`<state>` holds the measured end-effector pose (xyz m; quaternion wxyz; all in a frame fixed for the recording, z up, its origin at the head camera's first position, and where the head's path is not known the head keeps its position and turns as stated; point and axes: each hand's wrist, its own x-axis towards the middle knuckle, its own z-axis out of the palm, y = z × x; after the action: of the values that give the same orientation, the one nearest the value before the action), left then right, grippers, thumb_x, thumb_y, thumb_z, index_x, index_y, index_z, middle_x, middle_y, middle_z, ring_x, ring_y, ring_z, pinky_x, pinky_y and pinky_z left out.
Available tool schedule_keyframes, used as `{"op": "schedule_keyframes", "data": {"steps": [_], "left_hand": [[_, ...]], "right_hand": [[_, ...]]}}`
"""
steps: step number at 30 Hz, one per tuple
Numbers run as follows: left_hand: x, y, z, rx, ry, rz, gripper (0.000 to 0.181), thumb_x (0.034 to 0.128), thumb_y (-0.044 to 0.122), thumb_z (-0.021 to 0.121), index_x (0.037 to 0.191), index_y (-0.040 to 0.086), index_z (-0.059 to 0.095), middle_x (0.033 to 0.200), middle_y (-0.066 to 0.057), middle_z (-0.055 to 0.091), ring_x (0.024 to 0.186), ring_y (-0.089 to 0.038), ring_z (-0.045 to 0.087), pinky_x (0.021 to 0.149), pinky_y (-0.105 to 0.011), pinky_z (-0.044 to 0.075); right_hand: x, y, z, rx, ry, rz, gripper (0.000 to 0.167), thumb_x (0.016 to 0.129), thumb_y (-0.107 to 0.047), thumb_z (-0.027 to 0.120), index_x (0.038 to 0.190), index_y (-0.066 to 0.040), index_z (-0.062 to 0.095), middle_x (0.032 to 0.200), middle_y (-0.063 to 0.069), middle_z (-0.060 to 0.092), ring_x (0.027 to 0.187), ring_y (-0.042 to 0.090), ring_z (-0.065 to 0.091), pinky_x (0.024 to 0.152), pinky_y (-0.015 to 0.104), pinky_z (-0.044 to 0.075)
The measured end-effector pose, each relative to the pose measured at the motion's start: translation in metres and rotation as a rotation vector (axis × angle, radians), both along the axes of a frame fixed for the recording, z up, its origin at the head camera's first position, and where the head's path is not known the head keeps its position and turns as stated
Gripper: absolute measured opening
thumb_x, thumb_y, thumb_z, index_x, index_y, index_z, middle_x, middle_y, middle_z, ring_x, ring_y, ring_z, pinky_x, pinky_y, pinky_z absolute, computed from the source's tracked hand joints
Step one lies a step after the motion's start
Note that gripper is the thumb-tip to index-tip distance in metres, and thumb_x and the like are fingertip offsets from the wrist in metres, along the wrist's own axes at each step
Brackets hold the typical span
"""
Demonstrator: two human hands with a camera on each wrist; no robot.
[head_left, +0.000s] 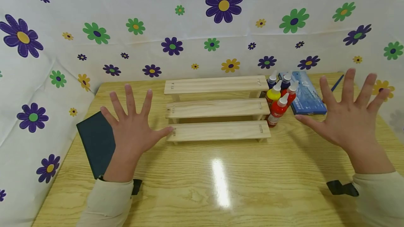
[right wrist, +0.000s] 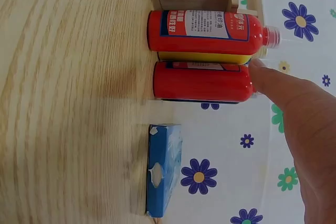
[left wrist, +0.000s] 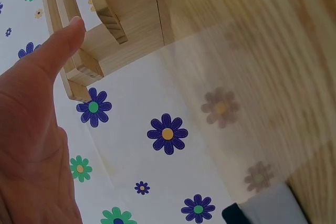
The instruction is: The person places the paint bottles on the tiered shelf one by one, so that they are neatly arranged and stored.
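Note:
Both hands are raised above the table with fingers spread, holding nothing. The left hand (head_left: 132,132) is left of a three-step wooden rack (head_left: 217,131), its thumb tip overlapping the lowest step's left end in the head view; contact cannot be told. The right hand (head_left: 350,125) is to the right of several paint bottles, among them a red bottle (head_left: 276,110) and a yellow bottle (head_left: 273,94). In the right wrist view the thumb of the right hand (right wrist: 302,124) appears beside a red bottle (right wrist: 202,81). The left wrist view has the left hand (left wrist: 37,114) near the rack (left wrist: 126,35).
A dark flat book or folder (head_left: 98,143) lies at the table's left, partly behind the left hand. At the back right are a blue box (head_left: 304,94) and a thin blue brush (head_left: 337,82). Flower-patterned cloth (head_left: 195,20) hangs behind the wooden table (head_left: 189,185).

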<state>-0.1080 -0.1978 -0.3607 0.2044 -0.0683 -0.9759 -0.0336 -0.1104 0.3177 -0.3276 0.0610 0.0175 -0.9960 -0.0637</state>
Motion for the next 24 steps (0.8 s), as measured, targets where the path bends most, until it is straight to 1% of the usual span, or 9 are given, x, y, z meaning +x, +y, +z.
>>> {"op": "schedule_keyframes", "data": {"steps": [3,6,8,12,15,17,20,23,24], "left_hand": [[0.001,0.001,0.000,-0.013,-0.038,0.022,0.127,0.0657,0.083,0.064,0.161,0.033,-0.003,0.162,-0.011,-0.026,0.142,-0.041,-0.028,0.104,-0.069,-0.018],[0.001,0.001,-0.002,-0.010,-0.035,0.027,0.126,0.0665,0.084,0.064,0.161,0.033,-0.003,0.162,-0.013,-0.024,0.142,-0.042,-0.028,0.104,-0.069,-0.016],[0.002,0.002,-0.003,0.016,-0.040,0.025,0.126,0.0671,0.083,0.065,0.161,0.033,-0.002,0.162,-0.012,-0.024,0.142,-0.042,-0.028,0.105,-0.070,-0.015],[0.005,0.006,-0.005,0.123,-0.080,0.003,0.124,0.0711,0.077,0.069,0.161,0.033,-0.003,0.161,-0.011,-0.028,0.142,-0.041,-0.029,0.106,-0.071,-0.008],[0.007,0.010,-0.007,0.240,-0.107,-0.036,0.122,0.0742,0.069,0.075,0.162,0.030,0.000,0.162,-0.011,-0.026,0.144,-0.041,-0.023,0.108,-0.072,0.001],[0.008,0.013,-0.009,0.320,-0.126,-0.066,0.120,0.0758,0.063,0.078,0.162,0.028,0.002,0.163,-0.013,-0.021,0.146,-0.042,-0.016,0.108,-0.072,0.008],[0.009,0.017,-0.011,0.433,-0.170,-0.102,0.117,0.0774,0.055,0.081,0.162,0.028,0.006,0.164,-0.012,-0.016,0.148,-0.040,-0.009,0.108,-0.070,0.015],[0.009,0.021,-0.013,0.490,-0.220,-0.135,0.115,0.0785,0.049,0.083,0.162,0.028,0.007,0.164,-0.011,-0.014,0.148,-0.039,-0.006,0.106,-0.070,0.020],[0.009,0.021,-0.014,0.501,-0.232,-0.148,0.115,0.0785,0.048,0.084,0.162,0.028,0.007,0.164,-0.012,-0.013,0.148,-0.039,-0.005,0.106,-0.070,0.021]], "right_hand": [[0.001,0.001,-0.002,-0.010,-0.016,-0.021,0.124,0.076,-0.085,0.054,0.158,-0.022,-0.015,0.146,0.012,-0.050,0.129,0.041,-0.047,0.097,0.066,-0.027],[0.004,0.003,-0.005,-0.022,-0.040,-0.049,0.123,0.077,-0.085,0.052,0.158,-0.020,-0.014,0.146,0.011,-0.051,0.128,0.040,-0.048,0.096,0.067,-0.028],[0.007,0.005,-0.008,-0.037,-0.053,-0.062,0.123,0.077,-0.085,0.051,0.158,-0.018,-0.013,0.146,0.011,-0.050,0.127,0.040,-0.048,0.095,0.067,-0.028],[0.015,0.009,-0.014,-0.091,-0.054,-0.048,0.123,0.078,-0.083,0.054,0.159,-0.018,-0.011,0.149,0.013,-0.045,0.129,0.040,-0.046,0.094,0.068,-0.028],[0.023,0.010,-0.020,-0.157,-0.021,0.005,0.118,0.082,-0.078,0.056,0.160,-0.017,-0.007,0.155,0.017,-0.036,0.134,0.041,-0.040,0.097,0.068,-0.025],[0.028,0.009,-0.025,-0.252,0.019,0.067,0.110,0.086,-0.071,0.058,0.161,-0.016,-0.001,0.159,0.021,-0.025,0.138,0.043,-0.034,0.101,0.068,-0.022],[0.033,0.002,-0.033,-0.485,0.083,0.180,0.095,0.093,-0.051,0.065,0.162,-0.014,0.011,0.163,0.021,-0.004,0.145,0.043,-0.018,0.107,0.066,-0.014],[0.036,-0.009,-0.039,-0.727,0.134,0.252,0.084,0.093,-0.029,0.070,0.161,-0.018,0.022,0.163,0.015,0.016,0.149,0.036,0.003,0.113,0.061,0.000],[0.036,-0.012,-0.041,-0.793,0.149,0.261,0.082,0.093,-0.022,0.071,0.160,-0.020,0.025,0.163,0.012,0.021,0.149,0.031,0.010,0.116,0.054,0.006]]}}
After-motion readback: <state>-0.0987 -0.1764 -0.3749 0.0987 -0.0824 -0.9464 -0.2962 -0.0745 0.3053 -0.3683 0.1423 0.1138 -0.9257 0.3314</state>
